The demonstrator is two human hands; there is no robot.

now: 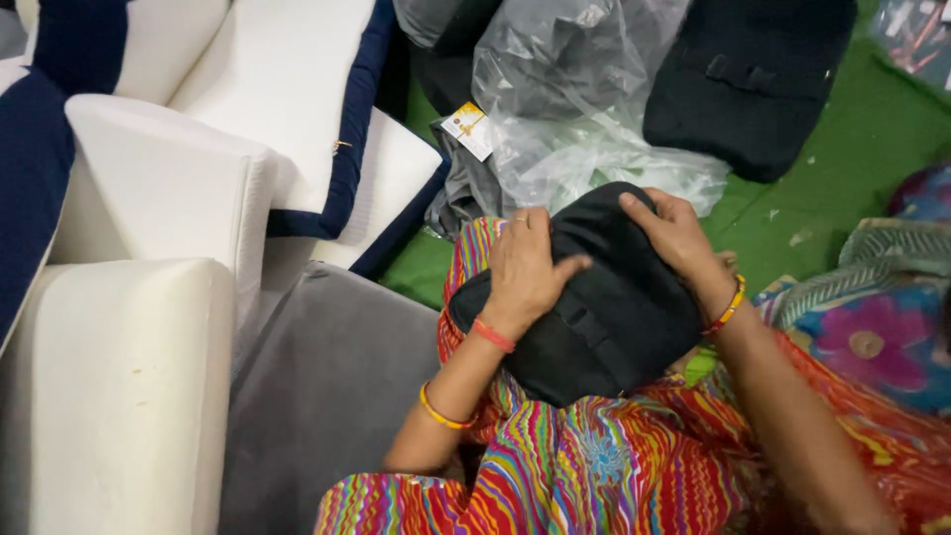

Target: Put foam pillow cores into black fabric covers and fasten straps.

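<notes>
Striped multicoloured cloth (pixel 594 466) covers the lap at bottom of frame; a black padded cushion (pixel 594 317) rests on it, the landmark here. Far left of the cushion: white foam blocks (pixel 129 376), some with navy edging, and a grey fabric sheet (pixel 327 386). Left hand (pixel 523 272) lies on the cushion's upper left, fingers spread and pressing into the fabric. Right hand (pixel 677 238) grips the cushion's top right edge, fingers curled over it. Behind the cushion: crumpled clear plastic bags (pixel 584 109) on a green floor (pixel 852 149). Beyond, upper right: a second black cushion (pixel 753 69).
</notes>
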